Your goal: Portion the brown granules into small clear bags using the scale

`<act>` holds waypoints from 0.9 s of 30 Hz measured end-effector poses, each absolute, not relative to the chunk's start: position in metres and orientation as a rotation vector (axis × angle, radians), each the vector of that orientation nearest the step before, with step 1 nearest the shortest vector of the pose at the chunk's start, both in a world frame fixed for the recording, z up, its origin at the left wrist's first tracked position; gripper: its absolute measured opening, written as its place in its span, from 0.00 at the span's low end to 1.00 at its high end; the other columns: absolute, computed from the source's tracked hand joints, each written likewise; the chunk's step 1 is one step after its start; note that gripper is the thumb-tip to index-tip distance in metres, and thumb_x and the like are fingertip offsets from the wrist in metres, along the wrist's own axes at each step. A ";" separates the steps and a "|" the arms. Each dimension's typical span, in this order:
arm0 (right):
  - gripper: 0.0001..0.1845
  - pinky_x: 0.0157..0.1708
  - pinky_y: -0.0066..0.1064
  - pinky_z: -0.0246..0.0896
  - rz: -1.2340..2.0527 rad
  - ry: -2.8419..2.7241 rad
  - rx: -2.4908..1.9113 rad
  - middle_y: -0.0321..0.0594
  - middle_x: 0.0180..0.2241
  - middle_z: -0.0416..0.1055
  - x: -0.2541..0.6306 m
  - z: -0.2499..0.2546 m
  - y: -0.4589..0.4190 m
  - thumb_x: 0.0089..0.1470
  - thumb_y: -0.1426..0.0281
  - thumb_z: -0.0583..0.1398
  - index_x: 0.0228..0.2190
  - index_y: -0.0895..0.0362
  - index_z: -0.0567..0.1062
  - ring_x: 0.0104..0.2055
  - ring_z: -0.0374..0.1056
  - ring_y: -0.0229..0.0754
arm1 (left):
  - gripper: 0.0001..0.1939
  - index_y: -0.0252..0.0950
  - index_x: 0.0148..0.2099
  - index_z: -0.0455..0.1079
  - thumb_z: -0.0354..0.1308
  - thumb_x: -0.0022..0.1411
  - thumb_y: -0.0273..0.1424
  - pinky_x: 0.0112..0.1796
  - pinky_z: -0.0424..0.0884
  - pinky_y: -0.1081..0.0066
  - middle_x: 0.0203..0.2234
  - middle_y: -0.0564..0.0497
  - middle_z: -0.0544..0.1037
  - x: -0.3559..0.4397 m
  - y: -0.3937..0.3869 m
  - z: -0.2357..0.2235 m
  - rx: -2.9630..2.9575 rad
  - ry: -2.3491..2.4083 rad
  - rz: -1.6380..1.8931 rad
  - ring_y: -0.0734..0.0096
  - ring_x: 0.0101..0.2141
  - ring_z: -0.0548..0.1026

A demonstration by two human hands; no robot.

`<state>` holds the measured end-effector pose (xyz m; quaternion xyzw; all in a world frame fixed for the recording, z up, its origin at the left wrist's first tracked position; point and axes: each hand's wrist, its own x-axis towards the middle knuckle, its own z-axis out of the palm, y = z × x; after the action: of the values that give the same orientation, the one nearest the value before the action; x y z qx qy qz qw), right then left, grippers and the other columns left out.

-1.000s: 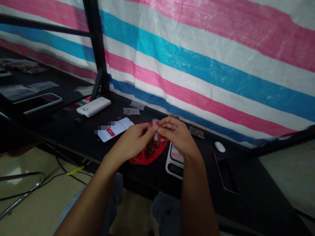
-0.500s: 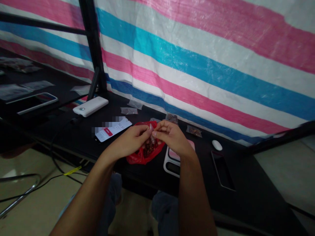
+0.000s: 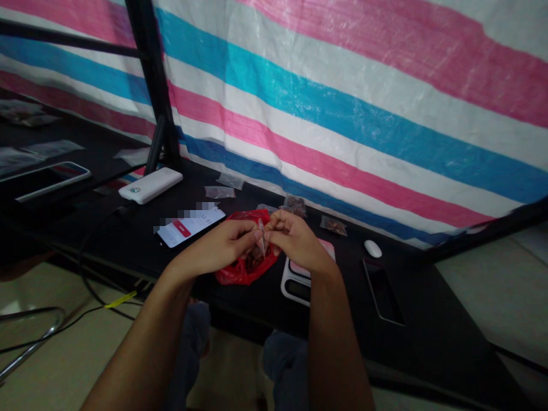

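Note:
Between my two hands is a small clear plastic bag (image 3: 262, 240), pinched near its top by the fingers of both. My left hand (image 3: 229, 242) comes in from the left, thumb and fingers closed on one side of it. From the right my right hand (image 3: 293, 237) pinches the other side, fingers curled. Right below lies an open red plastic bag (image 3: 246, 274) with small brown pieces inside, partly hidden by my hands. A small kitchen scale (image 3: 295, 288), white with a pink top, sits under my right wrist.
Small clear packets with brown contents, such as one packet (image 3: 334, 225), lie along the back. A lit phone (image 3: 190, 225) and a white power bank (image 3: 150, 185) are at left. At right are a white mouse (image 3: 373, 249) and a dark phone (image 3: 383, 291). A striped sheet (image 3: 321, 114) hangs behind.
The camera view has shifted slightly, so everything sits a little further left. My hands stay over the red bag, and the small clear bag between them now stands more upright.

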<state>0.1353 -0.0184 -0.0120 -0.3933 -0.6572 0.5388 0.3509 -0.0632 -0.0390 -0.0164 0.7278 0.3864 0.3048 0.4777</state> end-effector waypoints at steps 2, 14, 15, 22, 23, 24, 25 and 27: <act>0.07 0.23 0.25 0.63 1.396 -1.672 -1.042 0.30 0.23 0.73 0.140 -0.013 -0.017 0.49 0.70 0.63 0.30 0.53 0.68 0.22 0.68 0.35 | 0.21 0.37 0.35 0.74 0.52 0.72 0.46 0.37 0.71 0.68 0.31 0.51 0.80 -0.068 -0.037 -0.018 1.756 0.910 0.740 0.66 0.32 0.75; 0.17 0.33 0.30 0.65 1.382 -1.909 -0.983 0.35 0.27 0.73 0.132 0.002 -0.031 0.62 0.57 0.64 0.28 0.56 0.74 0.30 0.69 0.38 | 0.19 0.37 0.34 0.75 0.55 0.72 0.44 0.39 0.72 0.70 0.31 0.52 0.81 -0.072 -0.040 -0.016 1.856 0.991 0.809 0.65 0.34 0.78; 0.16 0.33 0.30 0.64 1.385 -1.922 -0.957 0.35 0.27 0.73 0.131 0.000 -0.031 0.63 0.58 0.63 0.28 0.55 0.74 0.29 0.68 0.37 | 0.19 0.37 0.34 0.75 0.54 0.72 0.44 0.40 0.72 0.70 0.31 0.52 0.81 -0.071 -0.040 -0.016 1.848 0.976 0.815 0.65 0.34 0.78; 0.11 0.29 0.28 0.59 1.319 -1.916 -0.902 0.33 0.23 0.72 0.143 -0.004 -0.026 0.57 0.67 0.60 0.23 0.55 0.73 0.24 0.63 0.35 | 0.21 0.37 0.29 0.69 0.55 0.70 0.46 0.28 0.65 0.73 0.21 0.56 0.70 -0.071 -0.038 -0.016 1.781 0.920 0.811 0.73 0.24 0.67; 0.11 0.28 0.28 0.58 1.290 -1.906 -0.923 0.33 0.22 0.72 0.145 -0.003 -0.025 0.55 0.67 0.60 0.22 0.55 0.73 0.23 0.62 0.34 | 0.22 0.37 0.28 0.66 0.55 0.70 0.46 0.26 0.62 0.73 0.20 0.57 0.67 -0.072 -0.038 -0.015 1.770 0.937 0.832 0.74 0.22 0.65; 0.11 0.27 0.28 0.57 1.261 -1.891 -0.948 0.33 0.22 0.72 0.148 -0.003 -0.025 0.54 0.67 0.60 0.22 0.55 0.73 0.23 0.62 0.35 | 0.22 0.38 0.27 0.64 0.55 0.69 0.46 0.25 0.60 0.74 0.19 0.58 0.65 -0.073 -0.038 -0.014 1.768 0.961 0.855 0.75 0.21 0.63; 0.11 0.26 0.28 0.56 1.238 -1.871 -0.972 0.34 0.21 0.72 0.150 -0.002 -0.024 0.53 0.67 0.59 0.21 0.55 0.74 0.23 0.61 0.35 | 0.22 0.38 0.26 0.62 0.55 0.69 0.46 0.25 0.60 0.74 0.19 0.58 0.65 -0.075 -0.039 -0.013 1.773 0.983 0.868 0.76 0.21 0.63; 0.10 0.25 0.28 0.55 1.230 -1.846 -0.993 0.34 0.20 0.72 0.150 -0.002 -0.024 0.51 0.67 0.59 0.21 0.55 0.74 0.22 0.61 0.35 | 0.21 0.38 0.28 0.64 0.53 0.71 0.45 0.28 0.66 0.73 0.22 0.56 0.69 -0.076 -0.040 -0.012 1.808 1.003 0.863 0.73 0.24 0.68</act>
<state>0.1505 -0.0237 -0.0021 -0.3830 -0.7122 0.4743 0.3481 -0.0765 -0.0403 -0.0118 0.7265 0.4030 0.3467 0.4355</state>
